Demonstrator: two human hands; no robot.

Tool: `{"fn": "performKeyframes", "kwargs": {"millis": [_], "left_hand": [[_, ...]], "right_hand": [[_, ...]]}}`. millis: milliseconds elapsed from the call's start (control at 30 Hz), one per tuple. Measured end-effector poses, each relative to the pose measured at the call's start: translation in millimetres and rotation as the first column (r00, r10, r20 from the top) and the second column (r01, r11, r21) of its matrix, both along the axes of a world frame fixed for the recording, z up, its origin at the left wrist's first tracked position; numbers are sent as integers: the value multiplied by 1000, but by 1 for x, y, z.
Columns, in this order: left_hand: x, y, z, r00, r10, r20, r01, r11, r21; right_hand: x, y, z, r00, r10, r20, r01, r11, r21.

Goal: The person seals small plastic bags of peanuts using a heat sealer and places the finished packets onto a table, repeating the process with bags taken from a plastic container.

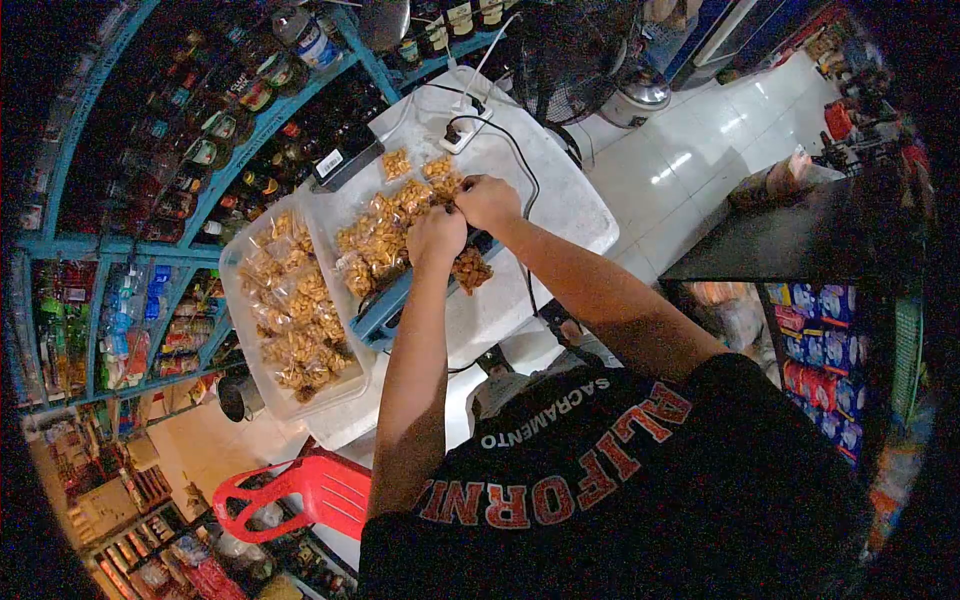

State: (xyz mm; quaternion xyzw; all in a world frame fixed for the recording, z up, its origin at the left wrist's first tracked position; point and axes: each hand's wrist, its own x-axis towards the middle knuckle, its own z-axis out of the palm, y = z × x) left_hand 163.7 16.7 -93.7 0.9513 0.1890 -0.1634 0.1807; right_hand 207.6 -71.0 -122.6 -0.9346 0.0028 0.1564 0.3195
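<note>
Head view. Packet near the hands [471, 270]: small, brown, lumpy contents, darker than the golden packets [375, 235] on the desk [570, 205]; clear film on the golden ones catches light.

Count: brown packet, 1; blue device [378, 318], long and narrow, 1; translucent tub [362, 378], 1, holding many golden packets; golden packets outside it, one heap plus 1 set slightly apart at the far side, exact number not countable owing to overlap. Also 1 dark box with a white label [336, 166], 1 white power strip [466, 131] with dark cables, 1 red chair [335, 490] beside the desk.

Position: brown packet lies on the near side of the blue device, just below the right hand [488, 203] and to the right of the left wrist. The fingers of both hands are over the device, on its far side from the packet's visible contents.

Fingers: left hand [437, 237] curled closed, back of hand up; right hand likewise curled closed, close beside it. Any film between the fingers is hidden; grip on the packet cannot be confirmed.
</note>
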Motion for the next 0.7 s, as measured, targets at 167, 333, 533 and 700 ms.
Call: {"fn": "performKeyframes", "kwargs": {"millis": [167,333,533,700], "left_hand": [[2,3,-16,999,-33,17,33,999,15],[-1,-1,0,1000,-17,17,16,999,31],[-3,-2,-1,998,1,59,-2,1000,19],[1,4,-8,999,-5,46,4,1000,24]], "right_hand": [[-2,2,-3,997,-47,62,49,999,-23],[0,1,-2,998,-54,25,55,998,-19],[-6,-4,14,999,-41,-8,42,999,24],[-14,-23,-20,929,-370,-21,317,763,564]]}}
